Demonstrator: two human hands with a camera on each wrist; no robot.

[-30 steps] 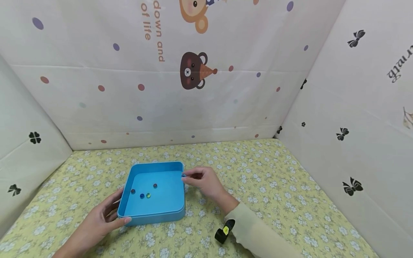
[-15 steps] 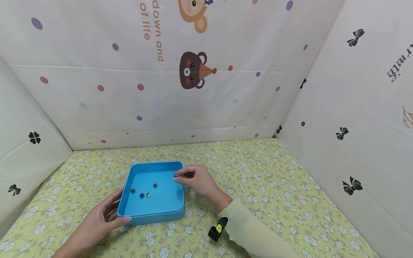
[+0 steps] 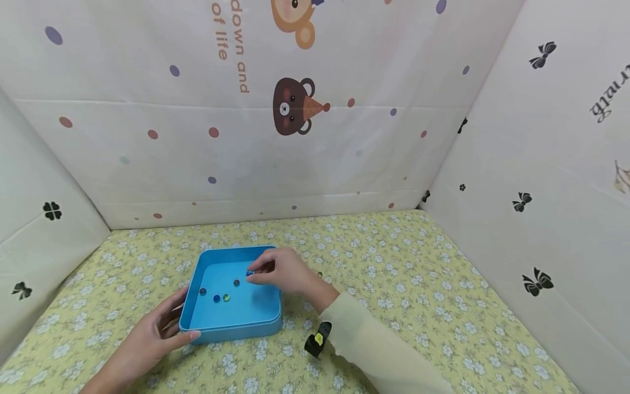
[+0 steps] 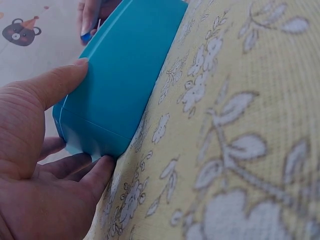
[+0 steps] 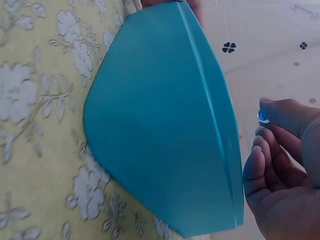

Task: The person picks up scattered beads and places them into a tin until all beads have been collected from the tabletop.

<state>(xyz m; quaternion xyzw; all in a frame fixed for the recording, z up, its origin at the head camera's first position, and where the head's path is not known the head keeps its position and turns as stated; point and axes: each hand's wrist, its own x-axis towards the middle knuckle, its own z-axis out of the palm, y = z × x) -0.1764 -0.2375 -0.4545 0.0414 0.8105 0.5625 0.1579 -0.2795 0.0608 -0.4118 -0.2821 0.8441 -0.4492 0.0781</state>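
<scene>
A square blue plastic tray (image 3: 237, 331) sits on the table. My left hand (image 3: 155, 334) grips its near left corner, thumb over the front rim and fingers along the left side; the left wrist view shows those fingertips low on the wall. My right hand (image 3: 287, 272) is over the right part of the tray. Between its thumb and fingertip it pinches a blue glass marble (image 5: 262, 117). Inside the tray lie another blue marble (image 3: 217, 299), a yellow-green marble (image 3: 226, 297) beside it, a reddish-brown marble (image 3: 236, 283), and a dark brownish marble (image 3: 202, 291) near the left wall.
Yellow floral cloth (image 3: 384, 273) covers the table. A small greenish marble (image 3: 320, 274) lies on it just beyond the right wrist. Printed white sheets (image 3: 344, 153) stand behind and at both sides. A black strap (image 3: 318, 340) hangs at the right sleeve.
My right hand has moved left from the tray's right rim to over its inside, carrying the blue marble. The greenish marble on the cloth has come into view. My left hand stays put.
</scene>
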